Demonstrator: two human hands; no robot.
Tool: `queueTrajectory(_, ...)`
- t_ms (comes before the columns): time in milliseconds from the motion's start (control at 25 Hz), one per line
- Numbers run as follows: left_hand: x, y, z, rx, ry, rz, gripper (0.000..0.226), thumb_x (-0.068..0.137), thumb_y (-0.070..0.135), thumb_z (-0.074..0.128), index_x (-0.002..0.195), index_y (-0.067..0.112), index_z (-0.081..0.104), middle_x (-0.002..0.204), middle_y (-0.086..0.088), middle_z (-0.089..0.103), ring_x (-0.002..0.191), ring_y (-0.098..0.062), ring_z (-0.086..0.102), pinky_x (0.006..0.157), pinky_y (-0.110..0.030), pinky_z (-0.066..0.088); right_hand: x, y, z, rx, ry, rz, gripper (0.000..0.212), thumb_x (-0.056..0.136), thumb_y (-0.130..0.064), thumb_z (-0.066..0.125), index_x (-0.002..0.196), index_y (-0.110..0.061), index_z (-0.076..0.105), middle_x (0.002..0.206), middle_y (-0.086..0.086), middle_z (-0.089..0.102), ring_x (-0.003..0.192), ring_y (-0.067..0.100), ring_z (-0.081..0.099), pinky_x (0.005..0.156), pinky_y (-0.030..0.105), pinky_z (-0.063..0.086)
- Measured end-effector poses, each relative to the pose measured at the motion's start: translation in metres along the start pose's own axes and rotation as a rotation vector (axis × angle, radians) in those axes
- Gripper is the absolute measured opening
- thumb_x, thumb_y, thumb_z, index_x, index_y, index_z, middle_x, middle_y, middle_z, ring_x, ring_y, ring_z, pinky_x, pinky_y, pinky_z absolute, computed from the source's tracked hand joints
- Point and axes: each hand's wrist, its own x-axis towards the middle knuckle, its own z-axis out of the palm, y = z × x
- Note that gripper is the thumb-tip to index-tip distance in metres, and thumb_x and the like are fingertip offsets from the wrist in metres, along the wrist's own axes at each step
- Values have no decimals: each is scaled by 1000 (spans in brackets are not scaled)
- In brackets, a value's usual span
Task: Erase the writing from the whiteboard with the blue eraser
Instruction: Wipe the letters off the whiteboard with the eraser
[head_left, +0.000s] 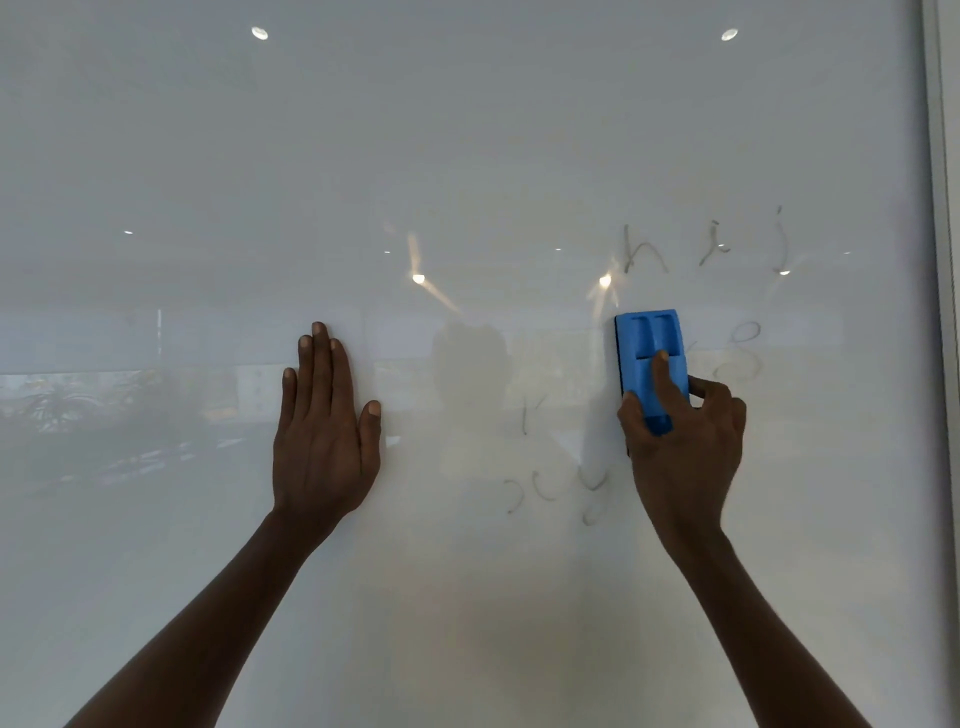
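Note:
A glossy whiteboard (467, 130) fills the view. My right hand (685, 447) grips the blue eraser (649, 353) and presses it upright against the board, index finger on its back. Faint grey letters (706, 247) remain above and right of the eraser. More faint writing (737, 353) shows just right of it, and smudged letters (561, 488) lie lower left of it. My left hand (324, 426) rests flat on the board, fingers together, left of the writing.
The board's right frame edge (943, 260) runs vertically at the far right. Ceiling lights and a room reflect in the glossy surface, including a dim reflection (470, 374) between my hands.

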Motion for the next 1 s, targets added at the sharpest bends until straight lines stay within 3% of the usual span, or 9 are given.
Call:
queueTrajectory(80,0,0,0,3,-3,0,67,104,28,32,160,-1,10,170,-17,5,159,-28,0,129,-42,8,-11,-16,7,52,2,-24,58,79,-23,76,134,-23,55,109,16,56,96,28,47,72,31,43)
queueTrajectory(200,0,-1,1,2,-8,-5,67,104,29,30,160,0,8,171,-16,3,159,-26,-1,129,-39,5,-30,-47,18,81,-68,-230,54,78,-23,76,129,-22,59,113,14,59,90,29,50,71,39,49)
queueTrajectory(320,0,-3,2,-6,-10,-8,68,104,30,30,161,2,7,171,-15,3,159,-25,-1,129,-38,4,-52,-69,27,33,-161,-423,48,82,-26,67,129,-24,59,115,12,61,87,28,52,71,37,46)
queueTrajectory(600,-7,1,3,-18,-32,-36,70,104,34,28,161,5,1,171,-12,-1,159,-23,-4,129,-38,3,-76,-52,12,-94,-288,-740,42,82,-28,65,124,-29,61,114,8,65,85,24,56,71,36,46)
queueTrajectory(760,-41,18,7,-18,-68,-31,71,103,35,29,160,0,6,170,-15,1,159,-27,0,129,-45,11,-66,-40,2,-122,-285,-742,42,81,-27,66,123,-28,62,111,10,66,84,26,59,69,36,46)
queueTrajectory(1000,-54,27,8,20,-79,-45,70,103,33,29,159,-3,11,170,-19,6,159,-30,2,128,-48,14,-40,-6,-14,-128,-246,-551,46,78,-27,67,124,-28,63,111,9,64,85,29,55,69,38,42)
